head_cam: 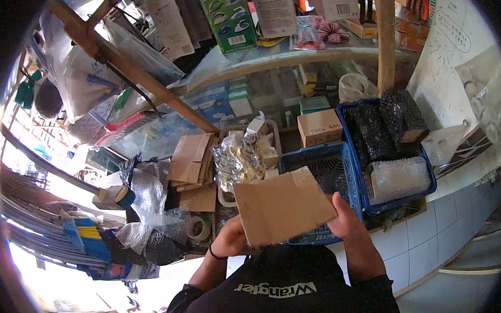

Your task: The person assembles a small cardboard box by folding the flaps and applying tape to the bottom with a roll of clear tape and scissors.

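Observation:
A flat piece of brown cardboard [284, 204] is held up in front of my chest, a little tilted. My left hand [232, 236] grips its lower left edge, with the fingers hidden beneath it. At the right edge my right hand [345, 217] holds the sheet, its thumb pointing up along the side. Under and behind the cardboard stands a blue plastic basket [350, 169], partly covered by it. Beside it, a pale tray [277, 130] carries small white boxes and crumpled silver-gold wrap [240, 160].
At the right, a blue crate [429, 187] holds parcels in black and clear bubble wrap [400, 180]. Behind the basket sits a closed carton [320, 127] with handwriting. Left are stacked cardboard pieces [189, 158], bubble wrap [148, 190] and a tape roll [198, 228]. A wooden post [385, 45] rises behind.

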Action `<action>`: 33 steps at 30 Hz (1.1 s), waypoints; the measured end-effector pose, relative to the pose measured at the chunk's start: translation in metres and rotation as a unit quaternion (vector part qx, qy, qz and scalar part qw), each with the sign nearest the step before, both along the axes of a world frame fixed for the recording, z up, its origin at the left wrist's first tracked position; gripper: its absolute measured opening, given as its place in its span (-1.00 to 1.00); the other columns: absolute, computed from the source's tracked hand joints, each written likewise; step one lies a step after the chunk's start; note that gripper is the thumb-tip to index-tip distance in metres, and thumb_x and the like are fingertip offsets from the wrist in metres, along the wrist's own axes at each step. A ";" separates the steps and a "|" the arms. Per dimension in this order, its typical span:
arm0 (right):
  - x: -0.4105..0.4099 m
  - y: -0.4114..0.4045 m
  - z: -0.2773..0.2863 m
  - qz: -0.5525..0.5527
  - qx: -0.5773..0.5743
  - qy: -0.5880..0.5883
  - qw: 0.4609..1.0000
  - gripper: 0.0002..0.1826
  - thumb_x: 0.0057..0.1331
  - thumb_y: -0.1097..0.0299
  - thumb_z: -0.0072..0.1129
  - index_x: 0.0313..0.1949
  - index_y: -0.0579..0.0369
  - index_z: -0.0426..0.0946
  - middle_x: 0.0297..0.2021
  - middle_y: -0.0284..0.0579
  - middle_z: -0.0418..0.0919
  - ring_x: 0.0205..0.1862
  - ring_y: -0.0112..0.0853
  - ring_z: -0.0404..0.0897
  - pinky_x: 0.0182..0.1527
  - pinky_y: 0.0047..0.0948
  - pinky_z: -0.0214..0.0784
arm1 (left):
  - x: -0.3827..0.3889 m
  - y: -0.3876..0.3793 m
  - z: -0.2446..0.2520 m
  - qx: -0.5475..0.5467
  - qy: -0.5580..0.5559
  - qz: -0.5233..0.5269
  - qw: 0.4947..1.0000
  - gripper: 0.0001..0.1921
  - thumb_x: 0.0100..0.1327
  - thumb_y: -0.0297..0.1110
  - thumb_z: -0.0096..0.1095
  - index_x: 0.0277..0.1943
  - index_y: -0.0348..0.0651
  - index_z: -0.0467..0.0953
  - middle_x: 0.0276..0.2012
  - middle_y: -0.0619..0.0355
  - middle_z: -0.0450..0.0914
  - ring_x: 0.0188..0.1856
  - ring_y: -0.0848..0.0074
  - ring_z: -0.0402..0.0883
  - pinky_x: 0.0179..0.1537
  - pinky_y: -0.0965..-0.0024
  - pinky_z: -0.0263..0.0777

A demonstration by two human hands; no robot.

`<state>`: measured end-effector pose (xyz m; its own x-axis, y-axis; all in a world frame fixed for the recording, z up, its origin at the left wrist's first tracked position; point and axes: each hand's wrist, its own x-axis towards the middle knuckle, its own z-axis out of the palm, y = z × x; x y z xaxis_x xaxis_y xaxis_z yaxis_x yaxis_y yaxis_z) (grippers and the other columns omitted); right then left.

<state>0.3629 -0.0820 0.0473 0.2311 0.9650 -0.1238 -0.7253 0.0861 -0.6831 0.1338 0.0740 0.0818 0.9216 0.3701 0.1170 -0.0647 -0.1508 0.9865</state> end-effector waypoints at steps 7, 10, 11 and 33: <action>0.002 -0.005 0.017 0.017 -0.060 -0.222 0.973 -0.61 0.22 0.31 0.11 -0.02 0.27 0.39 -0.16 -0.17 0.51 -0.13 -0.46 0.47 -0.08 -0.41 0.32 | 0.006 0.004 -0.016 0.207 0.030 -0.115 0.971 -0.56 -0.03 -0.67 0.04 0.00 -0.25 0.42 0.06 -0.13 0.35 0.17 0.07 0.25 0.16 0.20 0.12; 0.001 -0.008 0.012 -0.035 -0.075 -0.262 0.962 -0.72 0.18 0.41 0.16 -0.12 0.25 0.46 -0.24 -0.23 0.54 -0.20 -0.52 0.47 -0.16 -0.47 0.34 | 0.007 0.004 -0.010 0.154 0.063 -0.095 0.982 -0.48 -0.01 -0.62 0.08 0.11 -0.27 0.29 0.08 -0.10 0.33 0.18 0.14 0.25 0.16 0.24 0.12; 0.001 -0.008 0.008 -0.036 -0.075 -0.262 0.961 -0.72 0.18 0.41 0.16 -0.12 0.25 0.46 -0.24 -0.23 0.54 -0.20 -0.52 0.47 -0.16 -0.47 0.34 | 0.006 0.004 -0.007 0.084 0.061 -0.088 0.991 -0.44 0.02 -0.58 0.09 0.16 -0.28 0.22 0.09 -0.07 0.33 0.19 0.20 0.25 0.15 0.26 0.12; -0.014 -0.013 0.006 -0.198 -0.041 -0.391 0.898 -0.54 0.10 0.33 0.18 -0.01 0.15 0.36 -0.10 -0.05 0.42 -0.04 -0.30 0.39 -0.01 -0.28 0.18 | 0.018 -0.012 -0.025 -0.242 0.020 0.066 0.968 -0.68 0.28 -0.44 0.00 0.06 -0.40 0.31 -0.02 0.14 0.44 0.02 0.56 0.36 0.05 0.48 0.20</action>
